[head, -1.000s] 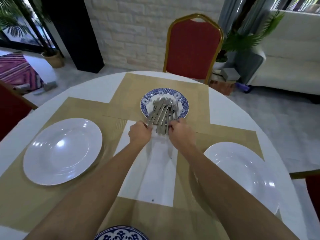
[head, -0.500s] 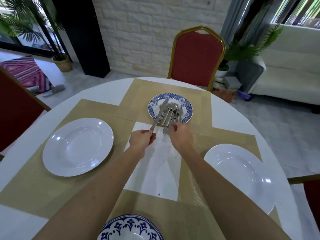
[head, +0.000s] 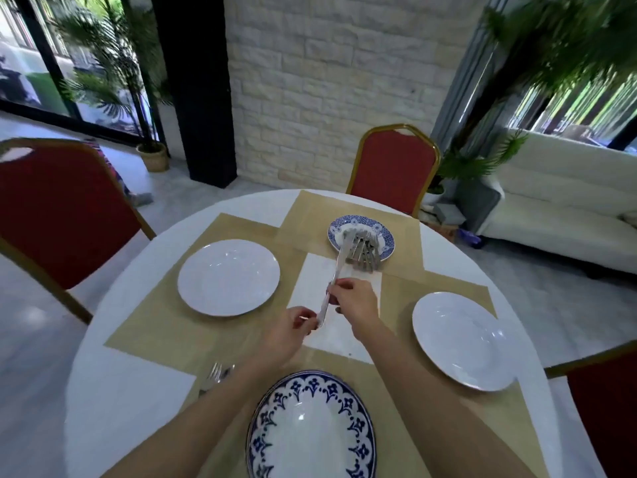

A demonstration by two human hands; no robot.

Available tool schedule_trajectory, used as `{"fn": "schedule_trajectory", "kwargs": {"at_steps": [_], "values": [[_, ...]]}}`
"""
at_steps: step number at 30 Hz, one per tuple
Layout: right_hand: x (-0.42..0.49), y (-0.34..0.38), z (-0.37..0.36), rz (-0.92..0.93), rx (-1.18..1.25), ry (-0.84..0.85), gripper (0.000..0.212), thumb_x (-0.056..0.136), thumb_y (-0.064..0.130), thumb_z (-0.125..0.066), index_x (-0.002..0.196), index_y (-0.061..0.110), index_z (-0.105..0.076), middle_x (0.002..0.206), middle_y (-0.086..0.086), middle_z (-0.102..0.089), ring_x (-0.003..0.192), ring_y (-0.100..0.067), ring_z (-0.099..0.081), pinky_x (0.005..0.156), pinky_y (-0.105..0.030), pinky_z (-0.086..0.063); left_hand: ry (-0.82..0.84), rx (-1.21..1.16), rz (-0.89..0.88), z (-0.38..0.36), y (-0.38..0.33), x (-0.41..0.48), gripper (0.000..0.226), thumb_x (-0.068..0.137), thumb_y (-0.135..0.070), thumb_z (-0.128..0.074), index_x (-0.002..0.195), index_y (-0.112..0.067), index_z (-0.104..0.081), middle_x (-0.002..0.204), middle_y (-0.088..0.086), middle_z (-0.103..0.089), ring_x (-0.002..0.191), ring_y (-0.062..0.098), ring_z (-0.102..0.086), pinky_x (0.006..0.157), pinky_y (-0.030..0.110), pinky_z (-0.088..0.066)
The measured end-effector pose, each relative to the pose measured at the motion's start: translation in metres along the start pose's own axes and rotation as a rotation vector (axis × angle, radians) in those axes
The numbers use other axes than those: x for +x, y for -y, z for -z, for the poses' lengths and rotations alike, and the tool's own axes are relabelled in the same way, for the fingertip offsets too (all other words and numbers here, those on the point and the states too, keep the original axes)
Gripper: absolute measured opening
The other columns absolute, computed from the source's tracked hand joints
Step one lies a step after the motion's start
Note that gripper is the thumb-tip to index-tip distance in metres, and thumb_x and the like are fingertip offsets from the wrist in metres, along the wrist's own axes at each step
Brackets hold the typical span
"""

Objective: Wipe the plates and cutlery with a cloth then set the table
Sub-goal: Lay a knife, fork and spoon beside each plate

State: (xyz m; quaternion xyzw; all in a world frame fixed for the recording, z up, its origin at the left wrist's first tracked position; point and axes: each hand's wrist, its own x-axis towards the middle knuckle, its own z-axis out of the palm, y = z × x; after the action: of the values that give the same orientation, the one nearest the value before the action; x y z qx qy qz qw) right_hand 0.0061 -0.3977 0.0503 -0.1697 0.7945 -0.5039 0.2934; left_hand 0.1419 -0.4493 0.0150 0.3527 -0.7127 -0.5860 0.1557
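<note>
At the centre of the frame the person holds one knife (head: 339,267) with both hands. The left hand (head: 293,327) pinches its lower end between thumb and fingertips, and the right hand (head: 355,301) pinches the shaft just above, fingers curled round it. The knife slants up towards the upper centre, where its far end lies over the small blue-patterned plate (head: 386,237) that carries the heap of cutlery (head: 363,258). A white plate (head: 229,277) sits at left of centre and another white plate (head: 462,339) at right, each on tan placemats (head: 155,322). A larger blue-rimmed plate (head: 310,429) lies at the bottom centre, with a fork (head: 214,372) just to its left on the round white table (head: 103,391)
</note>
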Motion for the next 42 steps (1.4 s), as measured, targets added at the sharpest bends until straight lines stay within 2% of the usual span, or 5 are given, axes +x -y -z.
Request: {"fn": "schedule_trajectory", "kwargs": {"at_steps": [6,10,19,34,42], "values": [[-0.11,-0.007,-0.047,0.078,-0.106,0.089,0.005,0.083,0.005,-0.067,0.086,0.008,-0.07,0.076,-0.008,-0.071,0.06,-0.017,-0.068,0.064,-0.028,-0.06,-0.356,0.606,0.01,0.106,0.07,-0.082,0.04,0.097,-0.022,-0.044,0.136,-0.017,-0.046,0.129,0.005,-0.057,0.117,0.028,-0.055,0.091,0.035,-0.043],[-0.163,-0.028,-0.09,0.15,-0.387,0.126,0.012,0.08,0.004,-0.063,0.073,0.007,-0.073,0.067,-0.01,-0.071,0.057,-0.018,-0.07,0.061,-0.03,-0.06,-0.217,1.078,0.109,0.156,0.139,-0.133,0.052,0.101,-0.026,-0.033,0.15,-0.015,-0.02,0.157,0.007,-0.022,0.143,0.027,-0.022,0.114,0.044,-0.024],[-0.202,-0.077,-0.153,0.062,-0.666,0.097,0.012,0.084,0.003,-0.053,0.077,0.006,-0.062,0.076,-0.009,-0.062,0.059,-0.013,-0.051,0.042,-0.017,-0.033,-0.016,1.095,0.207,0.158,0.19,-0.185,0.059,0.101,-0.045,-0.012,0.151,-0.025,0.011,0.158,0.004,0.017,0.146,0.026,0.011,0.116,0.051,-0.003],[-0.206,-0.082,-0.176,-0.016,-0.901,0.108,0.021,0.087,-0.004,-0.05,0.102,-0.005,-0.065,0.107,-0.018,-0.066,0.102,-0.03,-0.063,0.077,-0.031,-0.049,-0.184,1.006,0.158,0.15,0.201,-0.185,0.066,0.09,-0.048,-0.007,0.152,-0.025,-0.014,0.16,0.006,-0.008,0.147,0.03,-0.007,0.115,0.055,-0.004],[-0.208,-0.079,-0.176,-0.033,-0.927,0.106,0.025,0.087,-0.004,-0.048,0.107,-0.002,-0.062,0.108,-0.017,-0.066,0.099,-0.03,-0.063,0.073,-0.03,-0.047,-0.178,1.013,0.153,0.151,0.205,-0.185,0.067,0.09,-0.049,-0.01,0.146,-0.021,-0.035,0.153,0.01,-0.032,0.14,0.035,-0.029,0.109,0.059,-0.021]]}}
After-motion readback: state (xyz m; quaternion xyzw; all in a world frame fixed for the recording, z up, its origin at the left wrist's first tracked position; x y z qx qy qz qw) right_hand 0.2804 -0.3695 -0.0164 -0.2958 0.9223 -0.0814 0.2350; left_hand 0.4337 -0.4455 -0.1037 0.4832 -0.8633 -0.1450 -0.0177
